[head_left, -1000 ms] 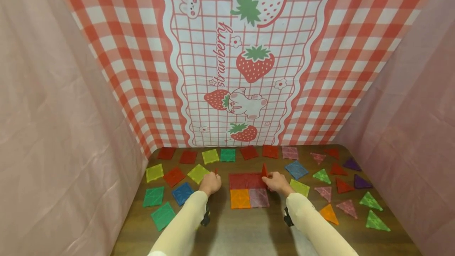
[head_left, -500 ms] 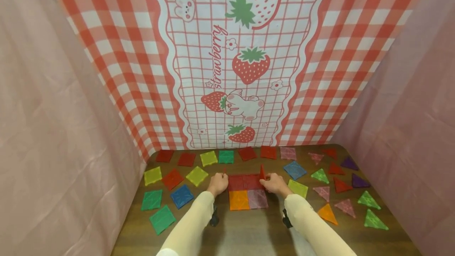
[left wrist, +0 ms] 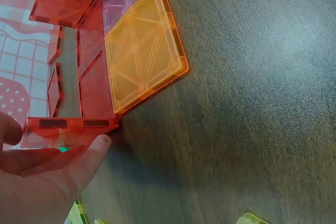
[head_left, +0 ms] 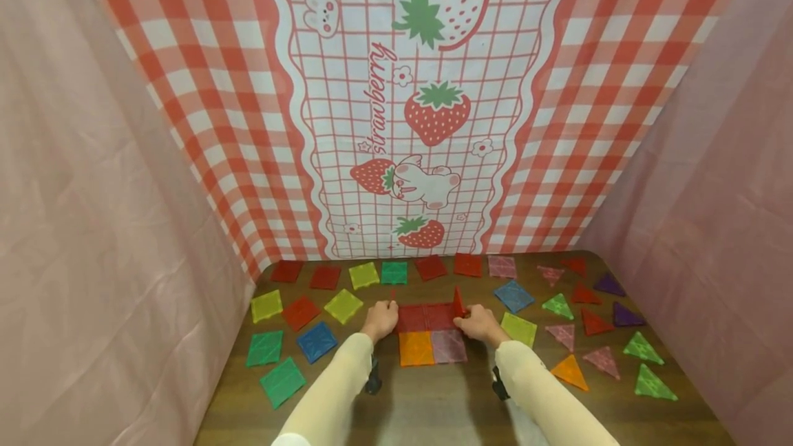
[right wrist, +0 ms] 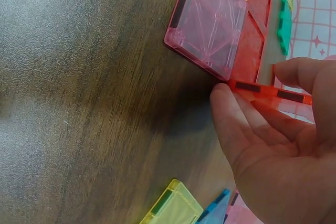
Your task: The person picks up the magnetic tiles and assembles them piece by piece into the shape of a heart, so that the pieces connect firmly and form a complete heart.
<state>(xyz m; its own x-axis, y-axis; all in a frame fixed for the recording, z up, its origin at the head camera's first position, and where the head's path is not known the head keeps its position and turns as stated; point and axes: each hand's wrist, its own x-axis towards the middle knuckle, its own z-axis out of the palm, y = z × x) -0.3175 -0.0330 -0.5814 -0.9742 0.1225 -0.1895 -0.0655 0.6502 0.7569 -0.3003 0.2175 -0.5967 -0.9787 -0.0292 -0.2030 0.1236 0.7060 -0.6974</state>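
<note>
In the head view, two red magnetic tiles lie flat side by side, with an orange tile and a pink tile along their near edge. My left hand pinches a standing red magnetic tile, its lower edge right at the left end of the flat red row. At the opposite end, my right hand holds another red magnetic tile upright between thumb and fingers. The right wrist view shows its bottom edge at the corner of the pink tile.
Loose square tiles, such as a blue one and a green one, lie to the left. More squares line the back edge near the checked cloth. Triangular tiles, including an orange triangle, spread over the right side.
My left hand has moved right, bringing its red tile to the left edge of the flat block. My right hand has stayed nearly in place with its tile. The head view shifted slightly.
</note>
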